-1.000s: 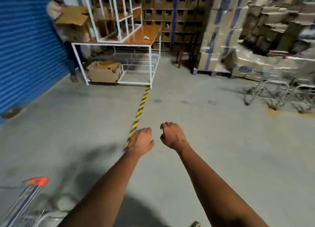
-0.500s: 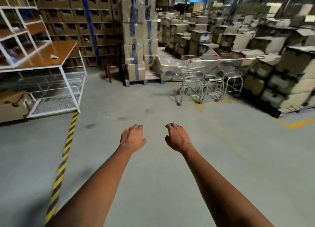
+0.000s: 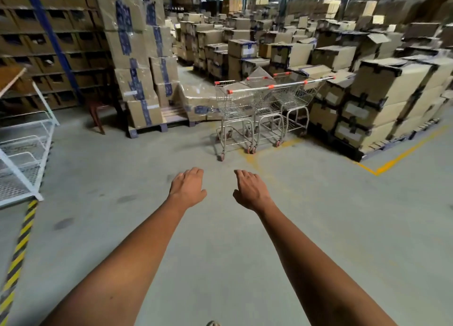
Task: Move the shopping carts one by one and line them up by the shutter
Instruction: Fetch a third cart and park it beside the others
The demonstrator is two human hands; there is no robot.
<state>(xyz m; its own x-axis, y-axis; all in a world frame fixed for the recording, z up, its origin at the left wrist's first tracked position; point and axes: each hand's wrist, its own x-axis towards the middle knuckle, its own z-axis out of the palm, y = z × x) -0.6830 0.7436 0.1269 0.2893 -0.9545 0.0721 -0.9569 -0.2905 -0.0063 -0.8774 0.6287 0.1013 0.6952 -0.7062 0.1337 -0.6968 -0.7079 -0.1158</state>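
Observation:
Three wire shopping carts with red handle caps stand side by side on the concrete floor ahead: the left cart [image 3: 232, 112], the middle cart [image 3: 264, 105] and the right cart [image 3: 295, 97]. Both my arms reach forward, well short of them. My left hand [image 3: 188, 187] and my right hand [image 3: 250, 189] hang palm down with loosely curled fingers and hold nothing. The shutter is out of view.
Tall wrapped carton stacks on a pallet [image 3: 139, 63] stand left of the carts, and low carton stacks [image 3: 382, 100] on the right. A white wire rack [image 3: 22, 154] and yellow-black floor tape [image 3: 22, 240] lie at the left. Yellow floor lines [image 3: 402, 156] mark the right.
The view has swung right, away from the blue shutter and white table, and the three carts have come to the centre and closer. Both hands stay stretched forward and hold nothing.

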